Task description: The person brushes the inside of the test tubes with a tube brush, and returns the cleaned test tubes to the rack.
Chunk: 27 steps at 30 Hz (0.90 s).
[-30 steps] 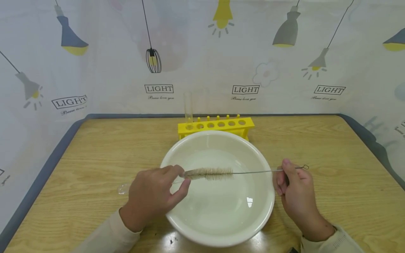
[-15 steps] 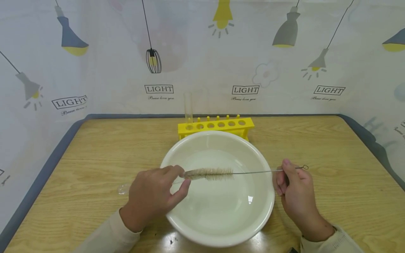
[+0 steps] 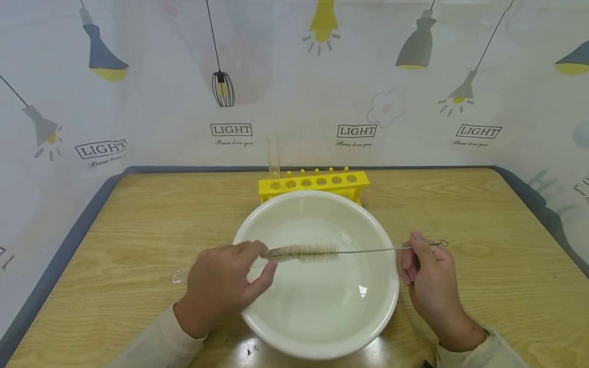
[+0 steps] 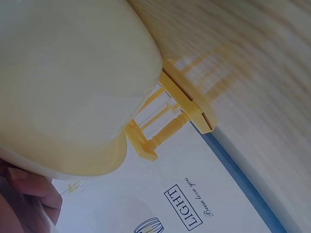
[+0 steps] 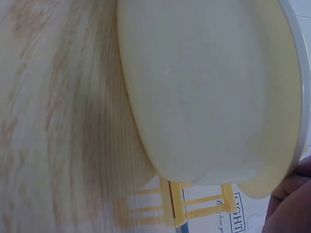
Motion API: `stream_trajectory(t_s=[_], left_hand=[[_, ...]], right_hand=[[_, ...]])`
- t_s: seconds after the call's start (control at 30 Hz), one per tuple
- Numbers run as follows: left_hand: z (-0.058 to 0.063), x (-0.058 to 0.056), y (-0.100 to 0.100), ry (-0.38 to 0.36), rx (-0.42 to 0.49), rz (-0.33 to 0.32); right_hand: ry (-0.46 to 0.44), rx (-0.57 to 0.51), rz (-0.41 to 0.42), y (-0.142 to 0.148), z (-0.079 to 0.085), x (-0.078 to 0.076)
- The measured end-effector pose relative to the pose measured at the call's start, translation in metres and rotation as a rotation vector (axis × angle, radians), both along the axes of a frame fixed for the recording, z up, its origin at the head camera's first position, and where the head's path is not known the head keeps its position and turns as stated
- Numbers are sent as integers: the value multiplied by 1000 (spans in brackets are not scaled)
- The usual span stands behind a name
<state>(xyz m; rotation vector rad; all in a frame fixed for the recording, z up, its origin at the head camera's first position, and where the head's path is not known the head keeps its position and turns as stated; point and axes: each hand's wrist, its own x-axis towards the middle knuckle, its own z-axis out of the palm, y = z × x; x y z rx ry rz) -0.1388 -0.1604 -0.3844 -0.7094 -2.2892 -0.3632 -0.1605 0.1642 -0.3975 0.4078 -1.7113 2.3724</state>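
Observation:
My left hand (image 3: 225, 278) grips a clear glass test tube (image 3: 178, 275), its rounded end sticking out to the left behind the hand. The tube lies nearly level over the left rim of a cream-white basin (image 3: 317, 350). A test tube brush (image 3: 317, 250) with pale bristles points left; its front bristles look pressed together inside the tube's mouth, the rest stand free over the basin. At the basin's right rim, my right hand (image 3: 432, 281) pinches the brush's twisted wire handle near its looped end. Both wrist views show mainly the basin's outer wall, with fingers at the rim.
Behind the basin stands a yellow test tube rack (image 3: 314, 181), partly hidden by it. One upright test tube (image 3: 273, 158) is in its leftmost hole. The wooden table (image 3: 175, 204) ends at a wall covering printed with lamps. A dark object (image 3: 425, 364) shows at the bottom edge.

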Motion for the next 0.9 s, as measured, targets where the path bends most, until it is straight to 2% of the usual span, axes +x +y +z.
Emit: stream_trajectory(t_s=[0.63,0.9], left_hand=[[-1,1,0,-9,0,6],[0,1,0,-14,-4,8]], right_hand=[[1,6,-15,-1,-1,0],[-30,14,-66,-3,-1,2]])
